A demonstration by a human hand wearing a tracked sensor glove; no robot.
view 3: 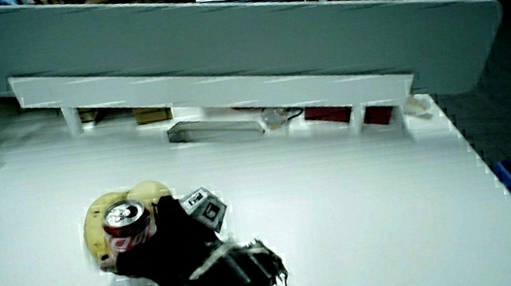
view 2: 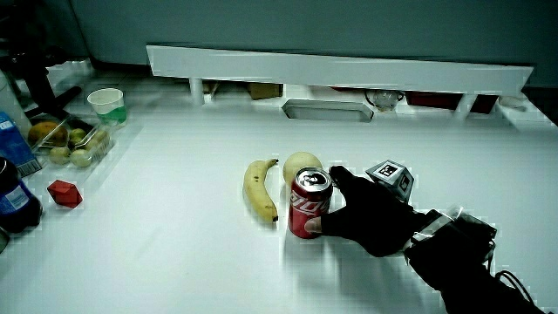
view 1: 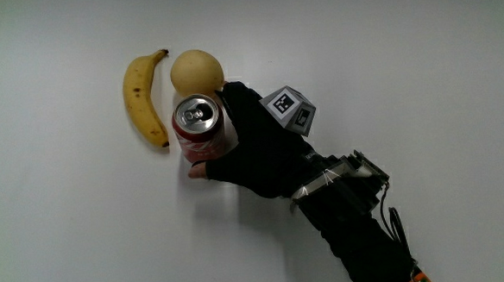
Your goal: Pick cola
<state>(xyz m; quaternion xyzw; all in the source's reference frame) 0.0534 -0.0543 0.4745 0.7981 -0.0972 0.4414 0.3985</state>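
Where the hand (view 1: 252, 150) grips, the cola can (view 1: 201, 128) hides.

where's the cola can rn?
The cola can stands upright on the table, gripped by the hand, between it and the banana, touching the round yellow fruit.

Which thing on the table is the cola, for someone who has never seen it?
On the white table, find the yellow banana and pale round fruit. Beside them stands the cola can, gripped by the hand. It alone is red, with a silver top.
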